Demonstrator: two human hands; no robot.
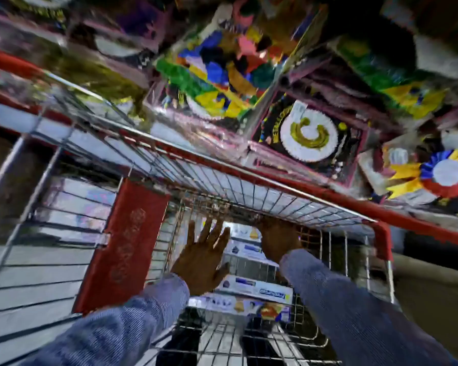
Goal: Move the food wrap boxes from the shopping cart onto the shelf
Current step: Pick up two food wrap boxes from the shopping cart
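Note:
Several long white food wrap boxes lie stacked in the bottom of the wire shopping cart, which has red rims. My left hand reaches down into the cart with its fingers spread, just above the boxes and holding nothing. My right hand is deeper in, over the far end of the boxes near the cart's wire wall; its fingers are hidden, so I cannot tell whether it grips a box. Both arms wear blue-grey sleeves. The frame is blurred by motion.
A red fold-down flap of the cart stands to the left of my hands. Beyond the cart's far rim, shelves hold packs of colourful paper plates and party goods. A white shelf edge runs at the left.

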